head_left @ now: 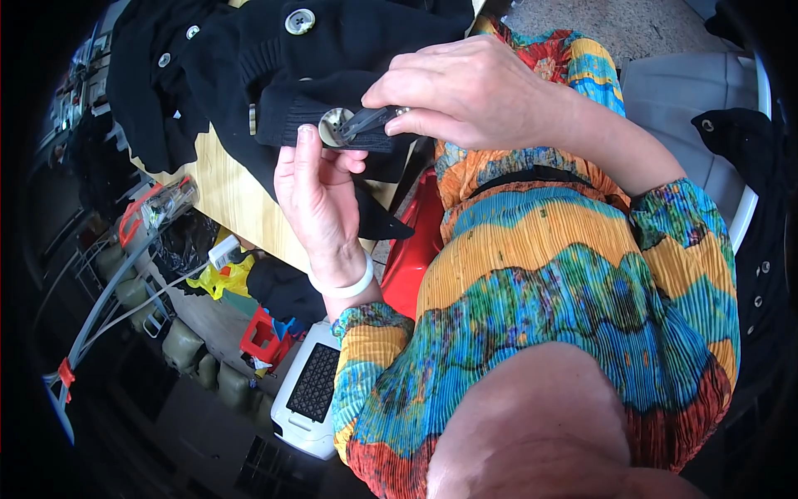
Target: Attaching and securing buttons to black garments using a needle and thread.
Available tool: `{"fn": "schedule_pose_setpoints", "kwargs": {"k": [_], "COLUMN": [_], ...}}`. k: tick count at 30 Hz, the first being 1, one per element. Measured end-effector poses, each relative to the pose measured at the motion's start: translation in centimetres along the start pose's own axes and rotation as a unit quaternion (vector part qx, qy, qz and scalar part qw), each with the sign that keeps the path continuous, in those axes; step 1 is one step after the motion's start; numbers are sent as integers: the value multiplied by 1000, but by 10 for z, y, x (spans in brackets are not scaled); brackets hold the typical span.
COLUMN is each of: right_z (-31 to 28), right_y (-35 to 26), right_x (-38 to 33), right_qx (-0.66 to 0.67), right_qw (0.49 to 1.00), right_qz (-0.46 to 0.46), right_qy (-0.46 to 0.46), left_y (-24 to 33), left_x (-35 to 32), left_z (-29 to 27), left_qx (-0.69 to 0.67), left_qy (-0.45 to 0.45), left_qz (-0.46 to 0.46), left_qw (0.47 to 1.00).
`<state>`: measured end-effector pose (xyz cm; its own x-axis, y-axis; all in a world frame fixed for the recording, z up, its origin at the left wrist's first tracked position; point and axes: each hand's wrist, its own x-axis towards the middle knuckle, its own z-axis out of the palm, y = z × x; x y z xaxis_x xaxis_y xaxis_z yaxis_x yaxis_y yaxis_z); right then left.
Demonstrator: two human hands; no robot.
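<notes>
A black knit garment [374, 50] with large pale buttons lies over the table and hangs toward me. My left hand [320, 195] grips its ribbed edge from below, with the thumb beside a grey-and-cream button [332, 125]. In my right hand [478, 91] are small black thread snips [370, 122], pinched between thumb and fingers. Their tips rest at the middle of that button; whether a thread lies between them is too small to tell. Another large button [300, 22] shows farther up the garment.
Under the garment is a light wooden table [241, 204]. A red stool [413, 249] stands below its edge, and a grey chair [686, 108] is at the right. On the floor at lower left are a yellow bag [229, 280], a red basket [262, 333] and a white appliance [307, 399].
</notes>
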<state>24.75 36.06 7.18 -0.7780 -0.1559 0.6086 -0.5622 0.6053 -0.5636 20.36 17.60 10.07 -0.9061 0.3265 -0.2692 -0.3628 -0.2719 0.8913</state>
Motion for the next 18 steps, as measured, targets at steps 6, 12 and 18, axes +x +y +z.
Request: {"fn": "schedule_pose_setpoints", "kwargs": {"k": [6,12,18], "right_z": [3,6,7], "right_y": [0,-1,-4], "right_x": [-1,-2,-2], "right_qx": [15,42,145], "right_qw": [1000,999,974], "right_qz": [2,30,152], "right_qy": [5,4,84], "left_y": [-5,-6,-5], "left_x": [2,0,-1], "left_z": [1,2,3], "left_qx": [-9,-35,-41], "left_qy": [-8,-2,6], "left_qz": [-9,-22,-16], "left_qw": [1000,999,999]}}
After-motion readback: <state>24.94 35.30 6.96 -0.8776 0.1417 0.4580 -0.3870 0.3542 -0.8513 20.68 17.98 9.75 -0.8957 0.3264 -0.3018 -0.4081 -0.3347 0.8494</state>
